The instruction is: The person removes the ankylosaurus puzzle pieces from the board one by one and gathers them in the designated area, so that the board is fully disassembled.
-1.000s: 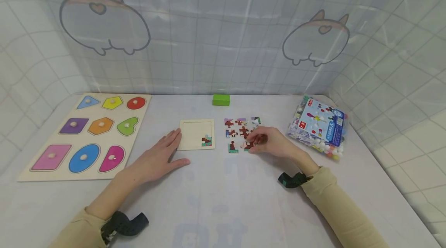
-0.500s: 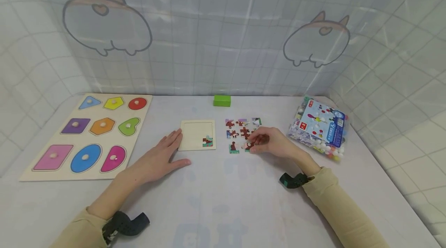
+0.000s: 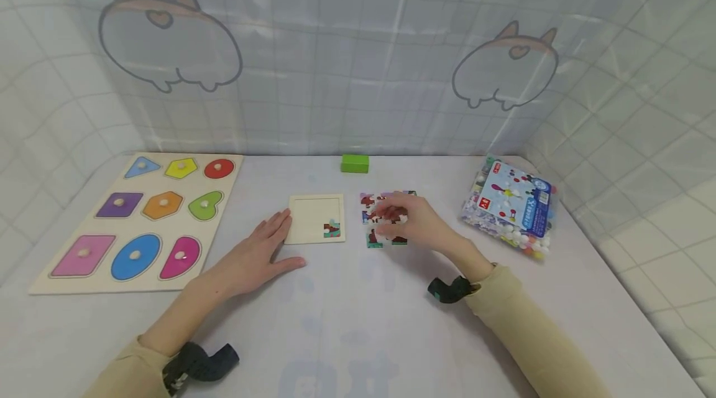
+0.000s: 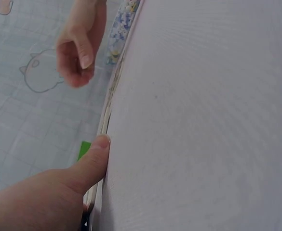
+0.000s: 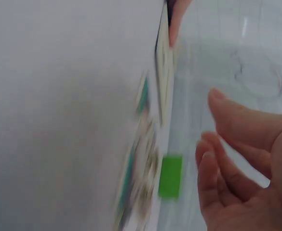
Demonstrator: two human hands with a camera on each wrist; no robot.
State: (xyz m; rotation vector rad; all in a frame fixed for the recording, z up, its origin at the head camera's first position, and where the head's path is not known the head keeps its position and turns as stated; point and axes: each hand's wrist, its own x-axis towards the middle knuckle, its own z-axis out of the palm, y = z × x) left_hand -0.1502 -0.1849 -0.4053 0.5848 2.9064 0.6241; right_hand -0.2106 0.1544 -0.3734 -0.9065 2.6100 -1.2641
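Observation:
A square wooden puzzle tray point(image 3: 307, 221) lies flat near the middle, one picture piece point(image 3: 332, 229) in its lower right corner. My left hand point(image 3: 257, 257) rests flat on the table, fingertips at the tray's left edge and thumb spread out below it. Right of the tray, several jigsaw pieces point(image 3: 373, 239) with brown, green and purple print lie in loose rows. Over them hovers my right hand point(image 3: 416, 222), hiding part of the rows. In the right wrist view its bent fingers point(image 5: 208, 171) and thumb stand apart with nothing between them.
At the left lies a wooden shape board point(image 3: 134, 261) with knobbed coloured shapes. A green block point(image 3: 355, 163) stands at the back by the tiled-print curtain. To the right is a clear box of beads point(image 3: 509, 202) with a blue label.
My right hand has shifted left and lifted from the lower right pieces to above the middle of the rows, its thumb and fingers spreading apart. The left hand stays in place.

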